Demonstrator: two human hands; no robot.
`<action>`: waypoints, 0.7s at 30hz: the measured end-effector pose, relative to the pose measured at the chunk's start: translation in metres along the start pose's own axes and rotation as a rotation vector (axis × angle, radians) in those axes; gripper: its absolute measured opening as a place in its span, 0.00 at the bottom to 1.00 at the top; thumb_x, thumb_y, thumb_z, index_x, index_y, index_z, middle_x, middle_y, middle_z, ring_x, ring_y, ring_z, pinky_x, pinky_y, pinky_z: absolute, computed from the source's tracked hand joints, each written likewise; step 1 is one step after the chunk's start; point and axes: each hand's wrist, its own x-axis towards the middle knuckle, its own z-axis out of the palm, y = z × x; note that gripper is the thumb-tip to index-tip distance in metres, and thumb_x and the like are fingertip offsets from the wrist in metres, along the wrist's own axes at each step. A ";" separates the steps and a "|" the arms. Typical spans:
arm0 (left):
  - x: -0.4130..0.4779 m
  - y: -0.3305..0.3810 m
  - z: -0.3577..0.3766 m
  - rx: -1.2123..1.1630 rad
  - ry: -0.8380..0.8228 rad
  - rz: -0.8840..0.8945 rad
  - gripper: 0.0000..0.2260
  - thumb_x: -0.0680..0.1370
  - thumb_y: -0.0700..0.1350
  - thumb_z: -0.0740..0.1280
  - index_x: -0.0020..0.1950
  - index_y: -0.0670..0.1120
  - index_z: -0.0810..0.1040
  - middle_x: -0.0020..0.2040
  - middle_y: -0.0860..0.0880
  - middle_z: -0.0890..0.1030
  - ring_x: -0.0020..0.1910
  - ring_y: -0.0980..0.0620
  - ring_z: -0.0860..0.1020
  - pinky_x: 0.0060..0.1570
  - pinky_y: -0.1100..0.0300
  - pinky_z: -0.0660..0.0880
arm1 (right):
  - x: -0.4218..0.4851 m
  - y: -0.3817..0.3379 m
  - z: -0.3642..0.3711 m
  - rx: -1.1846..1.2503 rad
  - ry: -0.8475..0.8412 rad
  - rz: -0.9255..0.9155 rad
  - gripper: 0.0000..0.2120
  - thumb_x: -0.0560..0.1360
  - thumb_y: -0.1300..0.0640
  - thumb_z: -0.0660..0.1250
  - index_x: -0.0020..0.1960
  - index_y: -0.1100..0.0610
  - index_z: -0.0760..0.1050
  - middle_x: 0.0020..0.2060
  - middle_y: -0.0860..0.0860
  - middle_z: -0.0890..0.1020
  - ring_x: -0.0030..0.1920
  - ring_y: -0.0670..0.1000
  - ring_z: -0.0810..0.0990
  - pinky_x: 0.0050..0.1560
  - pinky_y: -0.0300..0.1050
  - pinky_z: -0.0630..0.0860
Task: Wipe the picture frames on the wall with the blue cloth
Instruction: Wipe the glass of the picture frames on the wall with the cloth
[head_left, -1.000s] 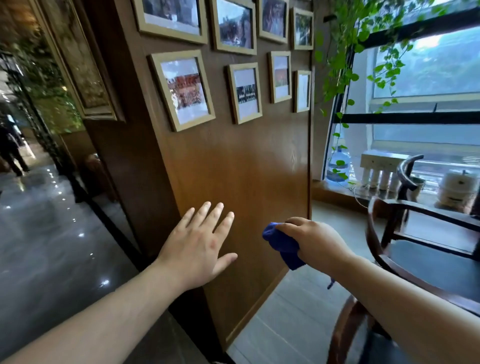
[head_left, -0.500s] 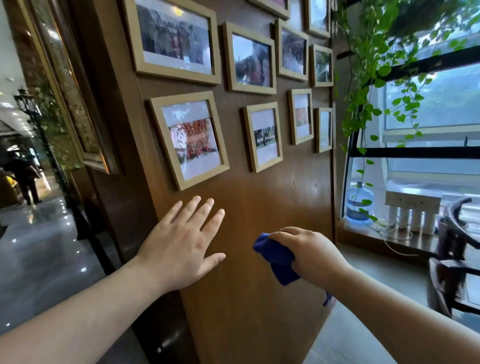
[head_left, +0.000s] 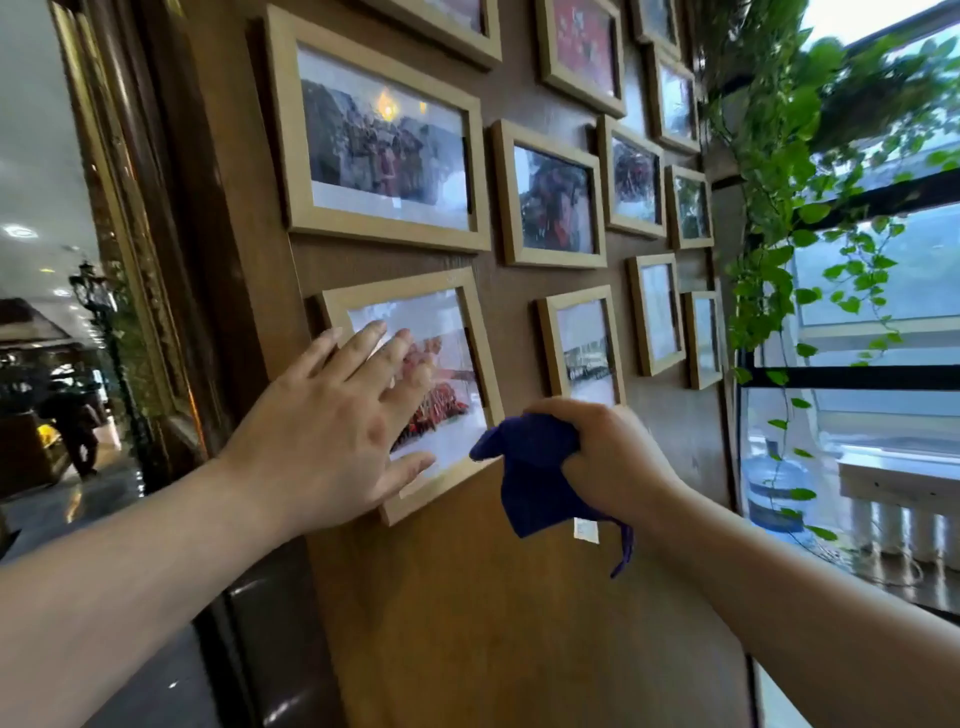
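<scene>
Several light wooden picture frames hang on a brown wooden wall panel (head_left: 467, 597). My left hand (head_left: 332, 415) lies flat, fingers spread, over the left half of the lower-left frame (head_left: 470, 332), covering part of its glass. My right hand (head_left: 613, 457) is closed around a bunched dark blue cloth (head_left: 530, 467), which touches the lower right corner of that same frame. A second small frame (head_left: 579, 338) hangs just above my right hand. A larger frame (head_left: 384, 150) hangs above the lower-left one.
A trailing green plant (head_left: 779, 208) hangs at the panel's right edge in front of a window (head_left: 883, 312). A water bottle (head_left: 774, 493) stands on the sill. At the far left, a person (head_left: 78, 421) stands in a shiny-floored hallway.
Both hands rose from the bare panel to the lower-left frame. My left hand now rests on its glass, and the cloth reached its lower right corner. The view tilted up and closer.
</scene>
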 end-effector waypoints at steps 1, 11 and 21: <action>0.005 -0.003 0.003 0.014 0.009 -0.007 0.35 0.75 0.66 0.53 0.74 0.43 0.66 0.71 0.36 0.71 0.72 0.36 0.68 0.67 0.37 0.68 | 0.013 0.003 0.000 0.062 0.039 0.018 0.23 0.74 0.68 0.60 0.59 0.43 0.74 0.43 0.38 0.76 0.41 0.38 0.74 0.37 0.32 0.71; 0.051 -0.050 0.016 0.204 0.056 -0.117 0.39 0.75 0.68 0.52 0.74 0.39 0.64 0.74 0.32 0.65 0.74 0.34 0.62 0.72 0.36 0.58 | 0.141 0.009 -0.017 0.476 0.473 -0.161 0.18 0.69 0.68 0.63 0.50 0.47 0.77 0.38 0.42 0.80 0.40 0.39 0.78 0.35 0.30 0.72; 0.043 -0.072 0.035 0.360 -0.042 -0.117 0.44 0.73 0.72 0.55 0.76 0.38 0.61 0.75 0.35 0.65 0.75 0.37 0.62 0.74 0.36 0.55 | 0.149 -0.013 0.070 0.272 0.547 -0.701 0.20 0.72 0.59 0.69 0.63 0.61 0.75 0.64 0.59 0.76 0.64 0.57 0.75 0.56 0.56 0.77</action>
